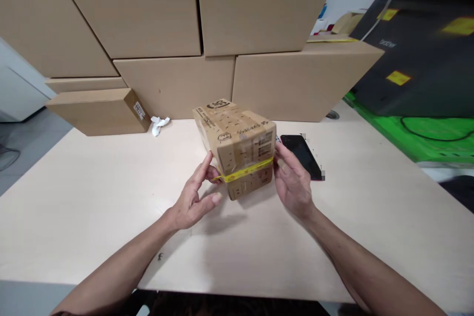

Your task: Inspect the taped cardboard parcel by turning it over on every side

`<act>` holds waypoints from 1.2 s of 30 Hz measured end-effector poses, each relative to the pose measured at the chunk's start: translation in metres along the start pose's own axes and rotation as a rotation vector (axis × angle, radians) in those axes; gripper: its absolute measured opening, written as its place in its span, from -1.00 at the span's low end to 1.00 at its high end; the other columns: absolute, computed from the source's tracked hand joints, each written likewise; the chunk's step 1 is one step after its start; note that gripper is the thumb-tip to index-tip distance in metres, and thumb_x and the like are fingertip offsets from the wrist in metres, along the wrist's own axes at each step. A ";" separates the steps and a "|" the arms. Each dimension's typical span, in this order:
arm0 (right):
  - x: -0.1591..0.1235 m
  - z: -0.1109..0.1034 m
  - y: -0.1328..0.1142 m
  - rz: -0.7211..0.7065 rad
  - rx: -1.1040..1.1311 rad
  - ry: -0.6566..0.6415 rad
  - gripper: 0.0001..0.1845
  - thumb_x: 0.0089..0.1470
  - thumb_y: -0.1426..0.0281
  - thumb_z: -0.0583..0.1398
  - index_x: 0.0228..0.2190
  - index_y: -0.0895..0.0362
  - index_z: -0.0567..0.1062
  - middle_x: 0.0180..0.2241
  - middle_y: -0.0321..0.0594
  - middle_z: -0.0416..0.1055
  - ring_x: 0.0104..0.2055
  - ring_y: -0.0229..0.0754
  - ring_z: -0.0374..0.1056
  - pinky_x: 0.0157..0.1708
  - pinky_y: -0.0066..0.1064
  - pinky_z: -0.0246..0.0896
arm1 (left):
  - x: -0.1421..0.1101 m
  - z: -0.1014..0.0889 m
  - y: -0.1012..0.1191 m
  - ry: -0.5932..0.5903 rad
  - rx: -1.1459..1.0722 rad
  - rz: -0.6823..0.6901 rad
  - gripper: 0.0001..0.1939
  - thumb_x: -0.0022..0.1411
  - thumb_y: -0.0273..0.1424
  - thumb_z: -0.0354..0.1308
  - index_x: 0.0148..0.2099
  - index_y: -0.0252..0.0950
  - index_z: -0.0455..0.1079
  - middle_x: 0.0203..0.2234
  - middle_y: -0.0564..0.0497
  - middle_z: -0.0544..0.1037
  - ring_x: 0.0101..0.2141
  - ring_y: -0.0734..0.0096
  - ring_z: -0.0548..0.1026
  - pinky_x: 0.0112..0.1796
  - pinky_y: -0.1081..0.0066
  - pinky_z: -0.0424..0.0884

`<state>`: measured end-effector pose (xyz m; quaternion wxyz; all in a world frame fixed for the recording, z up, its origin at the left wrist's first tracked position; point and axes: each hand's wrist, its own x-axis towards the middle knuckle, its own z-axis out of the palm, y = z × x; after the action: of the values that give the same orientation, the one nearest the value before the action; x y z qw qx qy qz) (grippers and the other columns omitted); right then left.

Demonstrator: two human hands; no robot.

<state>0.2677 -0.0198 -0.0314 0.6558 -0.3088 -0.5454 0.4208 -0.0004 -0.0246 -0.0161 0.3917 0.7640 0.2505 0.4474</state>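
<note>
Midway along the bench (92, 207), between its near edge and the cartons (274, 84) stacked along its far edge, a printed cardboard box (237, 145) sits between two hands, one end face turned toward the near edge. It looks tilted, with a shadow on the bench in front of it; whether its underside is fully clear of the surface cannot be told. The left hand (196, 195) is unclosed, its fingers reaching to the box's left side while the thumb stands off. The right hand (294, 182) is also loosely spread, fingers laid along the right side rather than wrapped round it.

A yellow band (246, 172) runs across the near end. The walls look square and stiff enough to take side pressure, though corrugated card would probably dent at the corners if squeezed hard. Weight cannot be read from outside; such a light touch suggests it is modest. Plain card should give fair grip, any glossy tape rather less. The surest hold is probably a palm on each long side, low down, with fingertips under the bottom edges, and not by the band, which might slip or tear. On the right, a dark flat device (301, 155) lies close by and limits elbow room.
</note>
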 end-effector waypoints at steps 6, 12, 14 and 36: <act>-0.002 0.003 -0.016 0.036 0.095 0.006 -0.41 0.28 0.09 0.31 0.30 -0.20 0.49 0.36 -0.26 0.46 0.44 0.16 0.34 0.46 0.17 0.23 | -0.001 -0.004 0.010 0.040 0.437 0.175 0.02 0.42 0.15 0.13 0.65 -0.06 -0.29 0.24 -0.20 0.22 0.20 -0.02 0.27 0.24 -0.11 0.37; 0.002 0.012 -0.023 0.112 0.158 0.044 -0.33 0.18 0.08 0.39 0.29 -0.21 0.45 0.37 -0.26 0.45 0.48 0.13 0.28 0.46 0.10 0.24 | 0.003 -0.012 0.004 -0.032 0.517 0.241 0.14 0.40 0.10 0.21 0.65 -0.11 -0.47 0.61 -0.21 -0.29 0.55 -0.25 -0.16 0.44 -0.24 0.09; 0.002 0.016 -0.020 0.123 0.160 0.039 -0.30 0.13 0.09 0.44 0.26 -0.17 0.46 0.31 -0.21 0.52 0.41 0.14 0.37 0.41 0.08 0.32 | 0.004 -0.013 -0.002 -0.074 0.499 0.237 0.09 0.46 -0.06 0.22 0.65 -0.10 -0.48 0.63 -0.18 -0.27 0.57 -0.14 -0.13 0.45 -0.15 0.15; 0.002 0.001 0.014 0.020 -0.447 0.209 -0.44 0.35 0.04 0.23 0.31 -0.17 0.47 0.45 -0.12 0.28 0.52 0.17 0.14 0.49 0.28 -0.01 | 0.004 -0.003 -0.024 0.507 0.015 -0.268 -0.22 0.47 0.13 0.09 0.57 0.15 -0.08 0.53 -0.18 0.04 0.45 -0.12 0.19 0.38 -0.25 0.21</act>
<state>0.2634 -0.0119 -0.0426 0.6199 -0.4934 -0.5511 0.2619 -0.0018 -0.0072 -0.0332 0.3665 0.5908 0.4423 0.5666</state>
